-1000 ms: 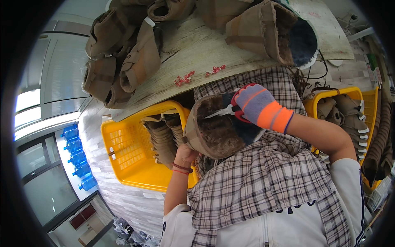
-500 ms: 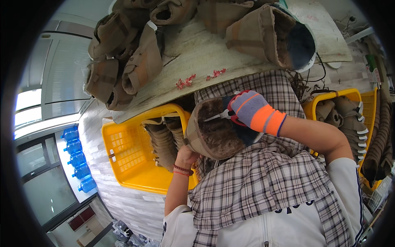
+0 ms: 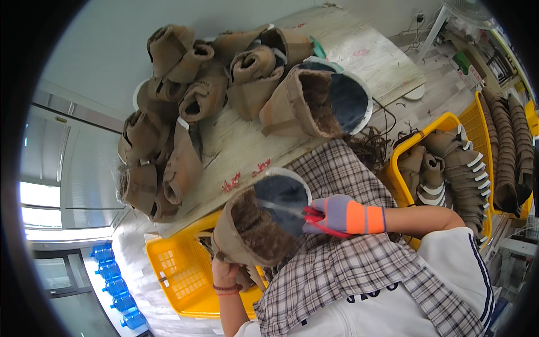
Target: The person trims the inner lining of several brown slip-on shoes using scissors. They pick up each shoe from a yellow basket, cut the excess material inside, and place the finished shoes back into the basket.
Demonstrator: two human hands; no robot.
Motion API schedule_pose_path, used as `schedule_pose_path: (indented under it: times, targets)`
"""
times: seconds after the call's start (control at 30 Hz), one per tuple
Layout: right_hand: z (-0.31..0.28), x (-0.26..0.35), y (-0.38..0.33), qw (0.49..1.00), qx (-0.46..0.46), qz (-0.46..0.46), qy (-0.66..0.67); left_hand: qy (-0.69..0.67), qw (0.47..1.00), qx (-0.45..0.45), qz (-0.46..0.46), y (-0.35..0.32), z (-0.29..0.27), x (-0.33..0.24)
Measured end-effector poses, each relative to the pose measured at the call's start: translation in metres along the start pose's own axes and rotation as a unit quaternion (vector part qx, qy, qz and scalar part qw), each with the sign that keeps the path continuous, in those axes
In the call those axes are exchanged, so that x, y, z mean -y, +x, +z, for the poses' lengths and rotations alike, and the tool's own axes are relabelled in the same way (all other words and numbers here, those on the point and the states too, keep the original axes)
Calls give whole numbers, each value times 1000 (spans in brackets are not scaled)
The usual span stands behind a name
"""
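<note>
A brown, fur-lined boot upper (image 3: 264,237) with a dark blue inner part and a pale rim is held over my lap, its opening facing up. My bare left hand (image 3: 225,271), with beaded and red bands at the wrist, grips its lower left edge; some fingers are hidden beneath. On the right side, my right hand (image 3: 342,214) wears a grey and orange glove and is closed on red-handled scissors (image 3: 313,216). The blades, blurred, point left across the dark blue part of the upper. Whether they touch it I cannot tell.
A worn table (image 3: 236,160) ahead bears several rolled boot uppers (image 3: 196,106) and one larger open upper (image 3: 297,109). Left of my lap is a yellow basket (image 3: 163,275) with uppers inside. Another yellow basket (image 3: 400,163) with stacked uppers stands right. Blue water bottles (image 3: 115,286) line the far left.
My view has shifted, showing more of the table. The upper has turned so more of its dark blue part shows, and the scissors have moved from the fur to that part.
</note>
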State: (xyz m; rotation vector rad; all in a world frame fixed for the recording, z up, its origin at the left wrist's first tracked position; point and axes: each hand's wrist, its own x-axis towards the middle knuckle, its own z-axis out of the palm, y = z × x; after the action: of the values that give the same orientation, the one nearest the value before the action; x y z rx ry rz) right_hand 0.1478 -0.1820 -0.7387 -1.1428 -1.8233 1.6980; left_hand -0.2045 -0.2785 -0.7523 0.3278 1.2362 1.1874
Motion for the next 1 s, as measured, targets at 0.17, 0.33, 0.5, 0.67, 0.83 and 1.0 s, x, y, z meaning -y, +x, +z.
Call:
schedule_pose_path:
  times: [0.17, 0.33, 0.5, 0.67, 0.83, 1.0]
  targets:
    - [-18, 93, -19, 983, -32, 43, 177, 32, 998, 58, 17, 2, 85, -5]
    - [-6, 91, -11, 954, -247, -156, 71, 257, 921, 219, 193, 37, 165, 13]
    - [-79, 104, -37, 873, -425, -239, -29, 86, 977, 128, 144, 126, 167, -5]
    - [-157, 62, 39, 827, -540, -115, -102, -43, 964, 208, 161, 221, 217, -17]
    - [-176, 23, 101, 948, -274, -145, 65, -32, 965, 217, 144, 211, 255, -23]
    - [-158, 9, 140, 928, -283, -237, 61, -117, 944, 214, 224, 193, 237, -10]
